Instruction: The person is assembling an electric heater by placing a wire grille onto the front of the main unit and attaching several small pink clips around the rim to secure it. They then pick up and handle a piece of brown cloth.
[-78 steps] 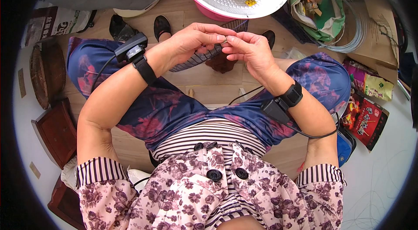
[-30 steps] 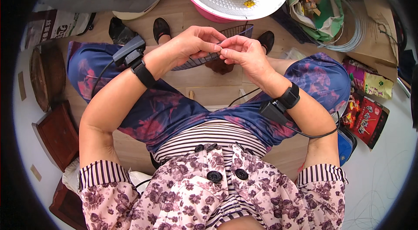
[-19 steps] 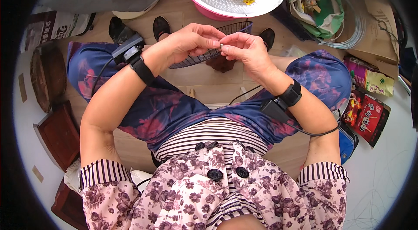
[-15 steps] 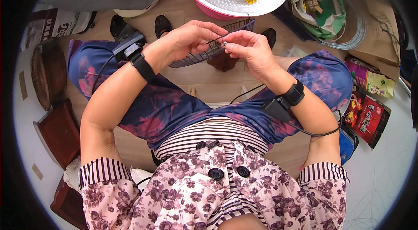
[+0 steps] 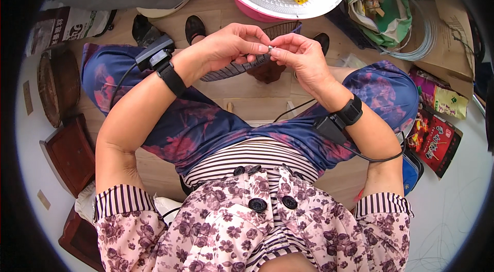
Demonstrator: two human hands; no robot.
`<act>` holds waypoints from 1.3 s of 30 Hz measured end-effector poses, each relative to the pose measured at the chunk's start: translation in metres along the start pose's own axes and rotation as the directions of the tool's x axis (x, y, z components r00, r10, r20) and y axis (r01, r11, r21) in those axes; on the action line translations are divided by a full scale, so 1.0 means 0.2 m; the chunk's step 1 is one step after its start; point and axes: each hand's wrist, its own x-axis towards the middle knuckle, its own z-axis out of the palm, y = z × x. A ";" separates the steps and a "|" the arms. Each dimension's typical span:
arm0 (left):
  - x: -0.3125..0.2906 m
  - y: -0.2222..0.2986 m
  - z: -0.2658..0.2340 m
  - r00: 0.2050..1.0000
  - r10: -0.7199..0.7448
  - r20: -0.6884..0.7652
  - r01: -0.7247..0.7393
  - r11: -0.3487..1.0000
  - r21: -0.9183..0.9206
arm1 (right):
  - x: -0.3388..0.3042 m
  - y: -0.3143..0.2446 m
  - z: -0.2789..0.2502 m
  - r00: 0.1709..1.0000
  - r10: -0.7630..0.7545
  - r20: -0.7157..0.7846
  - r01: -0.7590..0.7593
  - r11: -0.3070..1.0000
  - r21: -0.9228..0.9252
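In front of me, between my knees, my two hands meet at the fingertips. My right hand [image 5: 304,62] is closed in a pinch on a small silvery metal piece [image 5: 270,49], too small to name more exactly. My left hand [image 5: 230,46] also pinches at that piece with thumb and forefinger, its other fingers curled. Just beyond and under the hands is a dark wire grille [image 5: 226,73], partly hidden by them; whether the fingers touch it I cannot tell. Both wrists wear black straps with small devices and cables.
A pink-rimmed round heater [image 5: 246,5] with a silvery dish stands ahead. To its right are a green-and-white bag [image 5: 395,27], a wire coil [image 5: 423,48] and cardboard [image 5: 452,40]. Snack packets [image 5: 434,141] lie at right; wooden pieces [image 5: 69,156] stand at left.
My left fingertips have moved right to meet my right fingertips at the small metal piece. The view has shifted slightly.
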 end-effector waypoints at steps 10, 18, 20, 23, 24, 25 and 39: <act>0.03 -0.04 -0.03 0.995 0.025 -0.093 -0.017 0.996 0.090 | 0.00 0.00 0.02 0.996 -0.093 -0.010 0.092 0.992 -0.091; 0.03 -0.03 -0.02 0.980 0.066 -0.186 -0.032 0.982 0.184 | 0.01 0.02 0.04 0.985 -0.165 -0.049 0.153 0.969 -0.194; 0.03 -0.04 -0.02 0.979 0.072 -0.192 -0.036 0.983 0.182 | 0.01 0.02 0.04 0.982 -0.177 -0.061 0.159 0.961 -0.228; 0.03 -0.03 -0.01 0.973 0.081 -0.216 -0.039 0.981 0.192 | 0.00 0.01 0.05 0.972 -0.220 -0.080 0.184 0.929 -0.320; 0.03 -0.03 -0.01 0.969 0.085 -0.234 -0.036 0.978 0.204 | 0.00 0.01 0.06 0.968 -0.233 -0.093 0.188 0.918 -0.349; 0.03 -0.03 0.00 0.969 0.084 -0.233 -0.036 0.978 0.204 | 0.00 0.00 0.07 0.963 -0.247 -0.106 0.191 0.906 -0.378; 0.02 -0.02 0.02 0.978 0.152 -0.141 -0.115 0.963 0.242 | 0.00 0.00 0.07 0.944 -0.311 -0.113 0.225 0.855 -0.467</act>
